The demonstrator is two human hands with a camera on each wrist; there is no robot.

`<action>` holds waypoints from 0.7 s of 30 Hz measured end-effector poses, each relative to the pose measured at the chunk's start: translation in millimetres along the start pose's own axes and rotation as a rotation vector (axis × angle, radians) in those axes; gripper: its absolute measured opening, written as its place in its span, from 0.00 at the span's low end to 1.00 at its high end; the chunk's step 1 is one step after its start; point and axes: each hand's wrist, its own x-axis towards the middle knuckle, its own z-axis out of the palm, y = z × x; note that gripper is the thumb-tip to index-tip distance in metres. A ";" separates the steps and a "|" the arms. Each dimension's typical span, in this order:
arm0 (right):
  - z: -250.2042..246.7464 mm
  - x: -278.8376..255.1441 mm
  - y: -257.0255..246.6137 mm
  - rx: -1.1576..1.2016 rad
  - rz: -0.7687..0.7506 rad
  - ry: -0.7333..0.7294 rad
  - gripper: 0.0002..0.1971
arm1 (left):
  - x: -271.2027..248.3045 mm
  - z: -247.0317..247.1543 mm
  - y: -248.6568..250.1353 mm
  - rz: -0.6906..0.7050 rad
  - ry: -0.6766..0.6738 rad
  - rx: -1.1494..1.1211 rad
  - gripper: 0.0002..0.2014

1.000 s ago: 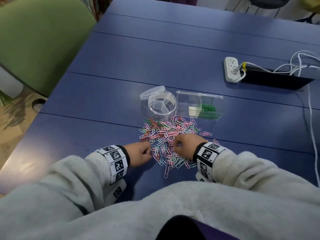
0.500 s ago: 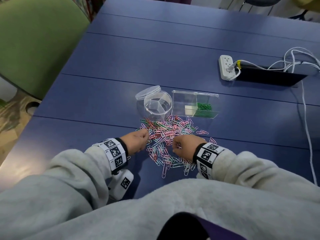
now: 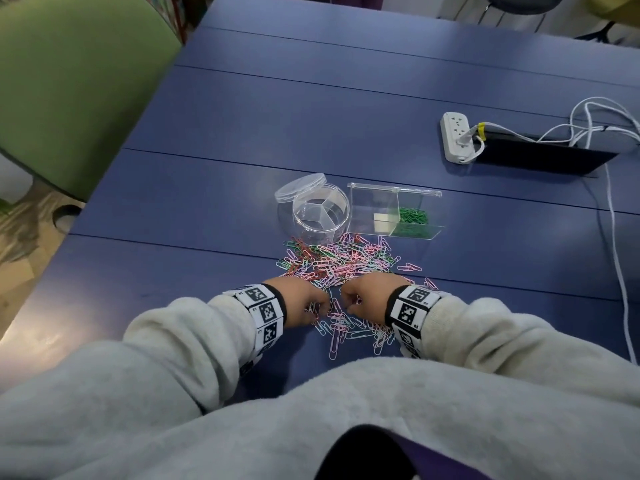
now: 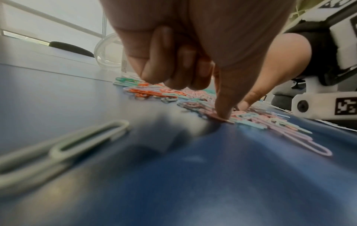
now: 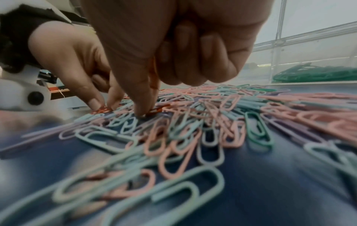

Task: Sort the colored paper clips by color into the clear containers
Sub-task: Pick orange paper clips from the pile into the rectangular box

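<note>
On the blue tabletop [image 3: 242,116], close to the person's body, a loose pile of paper clips [image 3: 341,261] is lying spread out: pink, pale blue, lilac, green and red mixed together. Just beyond the pile, a round clear container [image 3: 320,213] with inner dividers is standing, its lid [image 3: 300,187] leaning against the far left rim. Beside it on the right, a rectangular clear box [image 3: 393,211] is sitting with its lid raised, and green clips [image 3: 412,216] are lying in its right compartment.

Both hands are working at the near edge of the pile. The left hand [image 3: 299,301] is pressing thumb and forefinger down on a red clip [image 5: 101,109]; its grip is a pinch, other fingers curled under. The right hand [image 3: 367,294] is doing much the same, its grip pinching at another red clip [image 5: 157,109] while the remaining fingers are folded into the palm. One pale clip [image 4: 63,146] is lying apart from the pile, near the left wrist.

Far right, a white power strip [image 3: 457,136] with white cables [image 3: 588,126] is resting on the tabletop. A green chair [image 3: 69,81] is standing at the left.
</note>
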 end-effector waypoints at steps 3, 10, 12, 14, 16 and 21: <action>0.5 -0.8 2.4 0.044 0.001 0.018 0.06 | 3.9 0.6 -1.8 -0.017 0.013 0.023 0.07; -1.4 3.4 4.5 -0.044 0.033 -0.035 0.04 | 9.9 -2.4 -4.7 -0.044 0.009 0.050 0.07; -1.7 3.9 4.7 -0.053 0.037 -0.038 0.02 | 11.2 -1.1 -5.4 -0.029 0.002 0.038 0.06; -1.2 4.4 3.8 -0.045 0.035 -0.042 0.01 | 11.4 1.9 -6.3 -0.018 0.019 -0.003 0.06; 0.6 4.6 4.4 0.006 0.035 -0.022 0.01 | 10.9 4.1 -7.9 -0.030 0.050 -0.067 0.07; -2.3 1.9 13.4 0.326 0.064 0.130 0.04 | 7.0 -3.7 -8.6 -0.035 0.085 -0.161 0.06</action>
